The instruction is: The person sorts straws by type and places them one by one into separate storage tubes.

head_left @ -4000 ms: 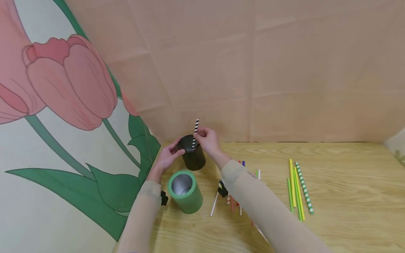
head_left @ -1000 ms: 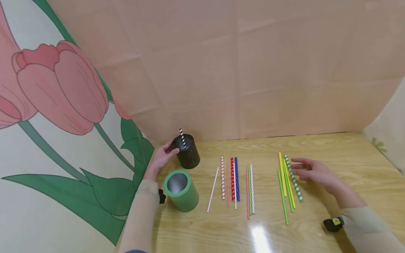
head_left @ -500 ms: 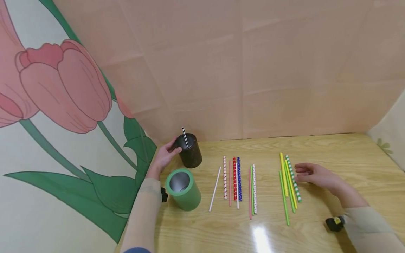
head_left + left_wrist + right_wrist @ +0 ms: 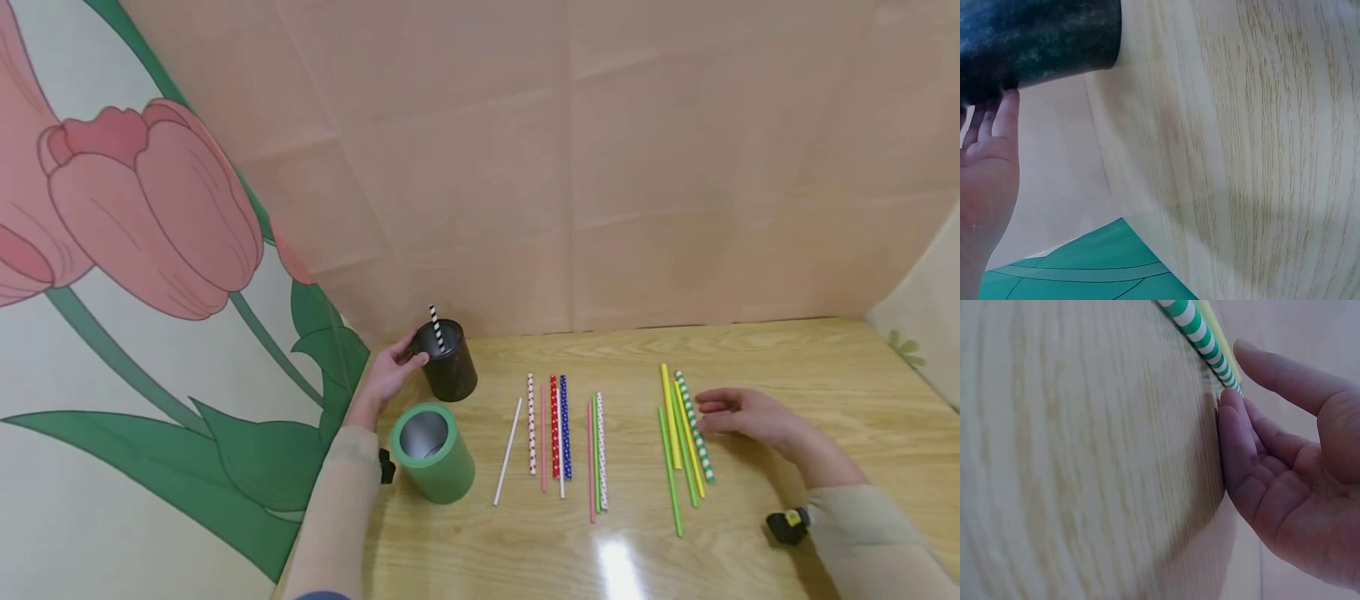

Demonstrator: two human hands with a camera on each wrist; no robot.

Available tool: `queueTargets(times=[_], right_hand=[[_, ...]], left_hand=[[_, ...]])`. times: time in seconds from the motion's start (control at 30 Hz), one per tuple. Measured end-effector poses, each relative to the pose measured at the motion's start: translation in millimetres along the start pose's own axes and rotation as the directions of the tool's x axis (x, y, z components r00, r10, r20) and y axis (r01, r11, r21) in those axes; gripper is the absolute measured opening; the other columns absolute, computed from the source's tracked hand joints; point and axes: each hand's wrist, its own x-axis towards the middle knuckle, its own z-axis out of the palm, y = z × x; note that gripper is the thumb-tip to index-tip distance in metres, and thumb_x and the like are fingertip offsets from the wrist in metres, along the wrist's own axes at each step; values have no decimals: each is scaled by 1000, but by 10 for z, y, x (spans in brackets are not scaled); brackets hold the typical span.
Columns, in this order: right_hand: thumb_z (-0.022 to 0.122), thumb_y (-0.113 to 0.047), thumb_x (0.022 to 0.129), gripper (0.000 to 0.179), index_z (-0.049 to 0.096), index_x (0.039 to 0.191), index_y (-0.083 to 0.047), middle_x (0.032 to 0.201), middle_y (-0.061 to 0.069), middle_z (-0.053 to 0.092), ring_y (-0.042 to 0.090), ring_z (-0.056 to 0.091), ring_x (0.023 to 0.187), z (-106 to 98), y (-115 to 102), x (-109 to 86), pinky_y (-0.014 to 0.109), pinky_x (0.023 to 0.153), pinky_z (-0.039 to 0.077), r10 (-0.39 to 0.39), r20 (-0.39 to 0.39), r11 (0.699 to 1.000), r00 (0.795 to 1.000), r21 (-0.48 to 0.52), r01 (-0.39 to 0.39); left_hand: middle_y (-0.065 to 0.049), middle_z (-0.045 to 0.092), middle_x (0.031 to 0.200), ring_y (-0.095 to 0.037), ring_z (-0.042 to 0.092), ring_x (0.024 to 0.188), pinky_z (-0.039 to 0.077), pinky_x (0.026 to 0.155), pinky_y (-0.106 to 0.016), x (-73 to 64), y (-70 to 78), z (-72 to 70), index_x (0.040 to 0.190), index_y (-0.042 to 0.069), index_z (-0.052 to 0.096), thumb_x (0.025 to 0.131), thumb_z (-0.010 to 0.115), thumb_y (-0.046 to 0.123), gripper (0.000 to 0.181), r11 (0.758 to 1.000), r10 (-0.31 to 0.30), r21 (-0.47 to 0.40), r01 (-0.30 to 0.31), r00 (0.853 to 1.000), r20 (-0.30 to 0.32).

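My left hand (image 4: 388, 372) holds the black cup (image 4: 454, 371) by its left side near the rim, thumb in front; in the left wrist view its fingers lie against the dark wall of the cup (image 4: 1041, 37). A black-and-white striped straw (image 4: 437, 327) stands tilted in that cup. At the right, my right hand (image 4: 738, 414) is beside the green-and-white striped straw (image 4: 694, 425), thumb and fingers apart. Seen from the right wrist, the fingertips (image 4: 1230, 403) are low at the table, right by the striped straw (image 4: 1194, 328), with nothing between thumb and fingers.
A green cup (image 4: 435, 467) with a grey inside stands in front of the black one. Several red, pink, blue and white straws (image 4: 566, 429) lie mid-table. Yellow and green straws (image 4: 671, 417) lie left of the striped one. A wall (image 4: 450, 167) closes the back.
Four seconds ago my right hand held the black-and-white straw in the black cup; it has let go and moved right to the striped straw. My left hand stays on the cup.
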Motion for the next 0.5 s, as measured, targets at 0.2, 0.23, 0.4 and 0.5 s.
queueTargets(times=[0.2, 0.23, 0.4, 0.5], right_hand=[[78, -30, 101, 74, 47, 149, 16, 135, 25, 65, 17, 62, 112, -11, -27, 28, 21, 84, 54, 29, -21, 999, 999, -35, -30], [78, -32, 101, 74, 48, 149, 15, 134, 25, 65, 17, 62, 111, -13, -27, 34, 21, 84, 54, 36, -23, 999, 999, -40, -37], [79, -38, 99, 75, 52, 147, 13, 129, 19, 68, 17, 62, 108, -13, -29, 67, 23, 82, 54, 65, -39, 995, 997, -68, -67], [81, -38, 98, 73, 55, 143, 12, 124, 15, 69, 18, 63, 105, -6, -38, 79, 23, 80, 53, 70, -59, 994, 996, -84, -75]], left_hand=[[-18, 35, 170, -35, 42, 152, 41, 119, -49, -14, 34, -2, 168, 16, 35, 108, 69, 22, 70, 1000, -2, 14, 2, 1000, 3], [-18, 34, 170, -35, 42, 152, 41, 119, -49, -19, 36, -3, 168, 16, 35, 108, 69, 23, 70, 1000, -1, 13, 1, 1000, 4], [-19, 35, 170, -36, 40, 153, 39, 120, -50, -28, 29, -5, 168, 14, 35, 108, 69, 23, 70, 1000, -1, 2, 1, 1000, 4], [-20, 34, 170, -37, 40, 153, 39, 120, -50, -17, 16, -3, 168, 13, 34, 108, 69, 21, 70, 1000, 4, -5, -4, 1000, 7]])
